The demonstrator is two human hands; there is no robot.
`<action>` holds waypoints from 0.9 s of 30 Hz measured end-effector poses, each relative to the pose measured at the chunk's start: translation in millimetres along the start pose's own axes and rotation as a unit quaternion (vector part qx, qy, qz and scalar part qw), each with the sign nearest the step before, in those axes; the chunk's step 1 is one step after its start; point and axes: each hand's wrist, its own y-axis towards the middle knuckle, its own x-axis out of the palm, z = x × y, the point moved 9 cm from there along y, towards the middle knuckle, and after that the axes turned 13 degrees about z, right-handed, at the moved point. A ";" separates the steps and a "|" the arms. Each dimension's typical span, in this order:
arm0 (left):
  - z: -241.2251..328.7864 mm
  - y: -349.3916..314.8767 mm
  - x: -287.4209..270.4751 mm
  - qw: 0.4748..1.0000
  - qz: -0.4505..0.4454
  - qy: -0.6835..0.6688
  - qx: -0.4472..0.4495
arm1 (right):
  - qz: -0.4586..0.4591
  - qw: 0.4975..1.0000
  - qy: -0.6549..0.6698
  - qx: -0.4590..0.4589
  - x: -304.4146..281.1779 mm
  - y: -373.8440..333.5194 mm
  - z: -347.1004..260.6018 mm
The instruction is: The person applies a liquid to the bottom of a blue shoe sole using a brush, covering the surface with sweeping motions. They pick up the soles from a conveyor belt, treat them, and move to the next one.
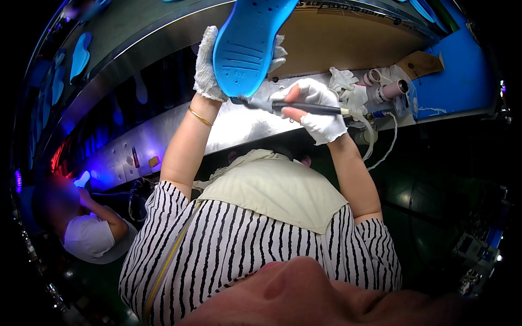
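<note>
My left hand (206, 68), in a white knitted glove, grips a bright blue shoe sole (243, 54) by its sides, with fingertips showing past its right edge. The heel end points toward me and the other end runs out of the picture at the top. In my right hand (324, 111), also gloved in white but with bare thumb and fingertip, is a brush with a slim dark handle (312, 108). A pale tube leads from the handle's back end. The dark brush tip meets, or lies very close to, the rim of the heel.
A metal bench (236, 127) lies beneath my hands, with a cardboard panel (348, 43) behind. White crumpled gloves (348, 92), a pink cylindrical container (392, 91) and a blue board (454, 70) are at right. A belt (174, 24) carries blue soles (80, 57). Another person (95, 231) works at lower left.
</note>
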 end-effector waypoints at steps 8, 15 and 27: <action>20.9 6.9 -66.6 0.917 0.259 0.290 0.087 | -0.029 0.959 -0.170 -0.225 19.0 16.9 -26.0; 12.8 3.5 -68.2 0.847 0.337 0.410 0.020 | -0.069 0.971 -0.228 0.000 13.5 30.3 11.1; -7.7 8.4 -81.6 0.806 0.297 0.506 -0.082 | -0.107 0.921 -0.373 -0.037 -3.3 31.5 1.5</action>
